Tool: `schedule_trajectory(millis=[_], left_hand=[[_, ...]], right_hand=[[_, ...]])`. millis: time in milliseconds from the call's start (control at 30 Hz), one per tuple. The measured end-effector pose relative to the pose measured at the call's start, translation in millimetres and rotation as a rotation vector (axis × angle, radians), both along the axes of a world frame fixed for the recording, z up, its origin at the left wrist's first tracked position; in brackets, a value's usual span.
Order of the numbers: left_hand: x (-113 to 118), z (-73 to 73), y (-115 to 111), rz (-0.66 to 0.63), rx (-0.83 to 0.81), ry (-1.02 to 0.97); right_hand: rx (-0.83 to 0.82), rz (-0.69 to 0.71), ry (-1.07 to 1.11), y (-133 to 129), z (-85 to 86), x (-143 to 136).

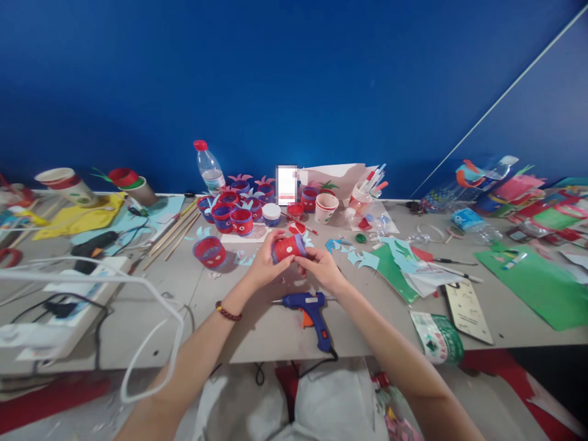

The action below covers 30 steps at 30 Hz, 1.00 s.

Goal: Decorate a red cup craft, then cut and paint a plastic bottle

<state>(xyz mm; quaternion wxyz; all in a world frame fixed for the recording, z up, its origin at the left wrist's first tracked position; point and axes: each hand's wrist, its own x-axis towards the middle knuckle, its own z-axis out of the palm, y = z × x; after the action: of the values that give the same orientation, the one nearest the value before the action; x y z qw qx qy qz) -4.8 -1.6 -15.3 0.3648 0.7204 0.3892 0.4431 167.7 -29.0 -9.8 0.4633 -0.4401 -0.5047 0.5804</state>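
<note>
Tipped on its side in the air is a small red cup (288, 248) with a purple rim and a white dot on its wall. My left hand (265, 262) wraps round it from the left, fingers closed. At its purple rim, my right hand (321, 264) pinches with thumb and forefinger; whether a small piece is between them is hidden. Below both hands a blue glue gun (312, 309) with an orange trigger lies on the table. A similar red and purple cup (209, 252) with white dots stands to the left, near light-blue paper scraps (245, 257).
Several painted cups (242, 222) cluster at the back, beside a bottle (209, 168) and a white-lidded jar (271, 214). A power strip (78, 306) and white cable (151, 285) occupy the left. Cut paper (397, 272), a phone-like slab (468, 311) and a green packet (436, 338) lie right.
</note>
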Motion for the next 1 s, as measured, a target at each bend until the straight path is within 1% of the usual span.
schedule_trajectory(millis=[100, 500, 667, 867, 1000], left_hand=[[-0.1, 0.0, -0.4, -0.010, 0.006, 0.003], [-0.7, -2.7, -0.7, 0.018, 0.034, 0.097], [1.2, 0.0, -2.8, 0.060, 0.023, 0.117], [2.9, 0.8, -4.9, 0.067, 0.023, 0.109], [2.1, -0.7, -4.4, 0.059, 0.022, 0.110]], right_hand=[[0.000, -0.007, -0.024, -0.3, 0.3, -0.4], [-0.003, -0.045, -0.038, -1.6, 4.2, -1.8], [0.016, -0.039, -0.051, -1.2, 2.7, -0.8], [0.017, -0.076, -0.090, -2.8, 3.9, -4.3], [0.011, -0.085, -0.095, -4.0, 1.3, -5.4]])
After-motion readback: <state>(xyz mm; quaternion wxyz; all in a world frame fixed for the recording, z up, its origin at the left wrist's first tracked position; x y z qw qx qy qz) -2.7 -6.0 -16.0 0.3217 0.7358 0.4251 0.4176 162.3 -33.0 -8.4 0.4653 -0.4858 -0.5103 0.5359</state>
